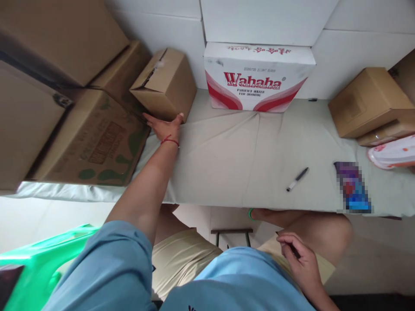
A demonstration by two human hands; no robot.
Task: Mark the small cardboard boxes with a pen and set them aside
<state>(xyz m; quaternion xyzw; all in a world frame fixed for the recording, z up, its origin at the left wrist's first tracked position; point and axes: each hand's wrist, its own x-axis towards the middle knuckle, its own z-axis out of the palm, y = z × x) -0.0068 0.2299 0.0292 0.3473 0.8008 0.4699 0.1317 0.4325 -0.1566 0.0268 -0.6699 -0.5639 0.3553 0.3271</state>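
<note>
My left hand reaches across the table to a small brown cardboard box at the back left. Its thumb and fingers span the lower front of the box, one at each side, and the box stands on the cloth. A red string circles that wrist. Low at the right, my right hand is over my thigh with its fingers curled together. A dark spot shows by its fingertips, but I cannot make out whether it holds anything. A black-capped pen lies on the cloth beyond this hand.
A white and red water carton stands against the wall. Large boxes are stacked at the left, with more cartons at the right. A blurred-out phone-shaped item lies near the front edge. A green plastic stool stands lower left.
</note>
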